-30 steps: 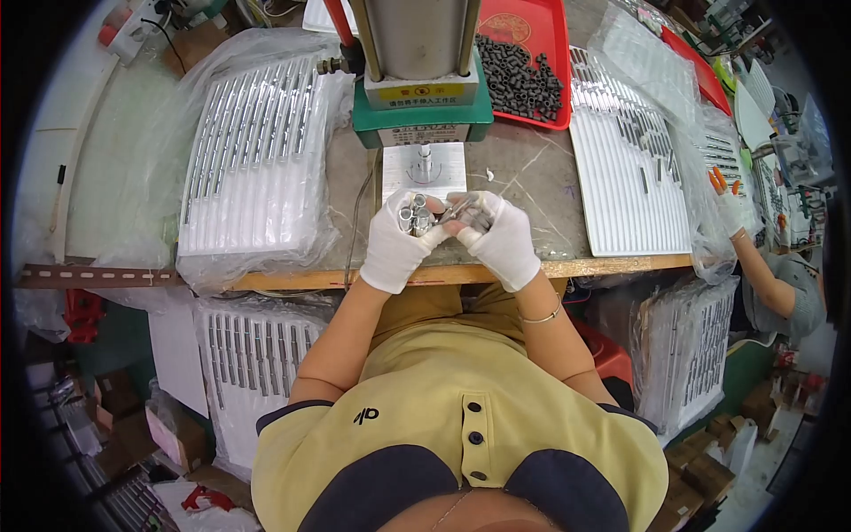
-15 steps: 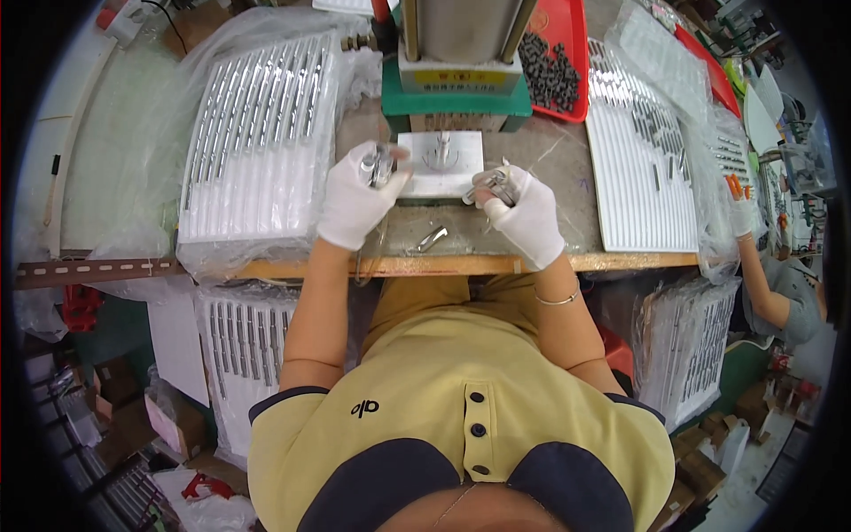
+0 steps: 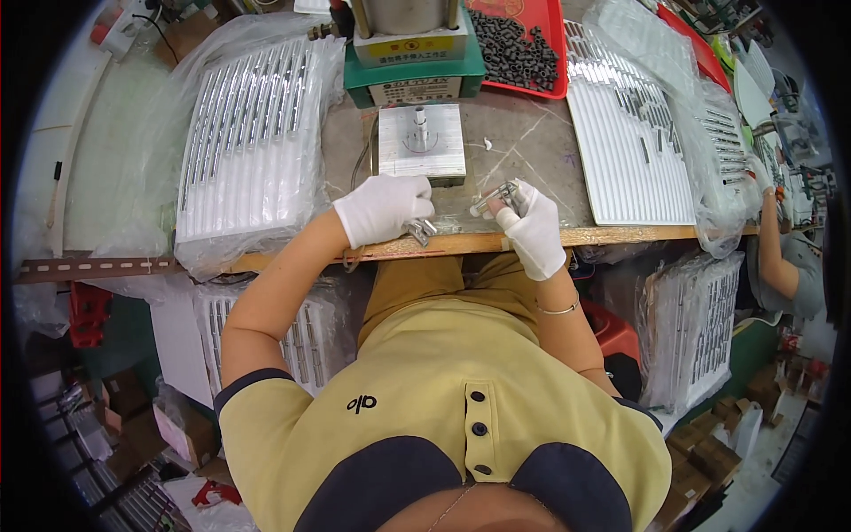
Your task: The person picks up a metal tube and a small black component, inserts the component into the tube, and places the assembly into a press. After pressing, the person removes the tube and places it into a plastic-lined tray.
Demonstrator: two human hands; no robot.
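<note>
Since the earlier frame, the left hand (image 3: 381, 211) has dropped toward the table edge (image 3: 465, 244); it grasps shiny metal pieces (image 3: 423, 231). To its right, the right hand (image 3: 537, 232) clasps metal tubes (image 3: 502, 197). Just beyond the left grip lies a metal block (image 3: 443, 160).

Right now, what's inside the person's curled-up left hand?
Shiny metal pieces peek out of the left hand. Its white glove and curled fingers cover the rest, so I can't see how many there are or their whole shape.
</note>
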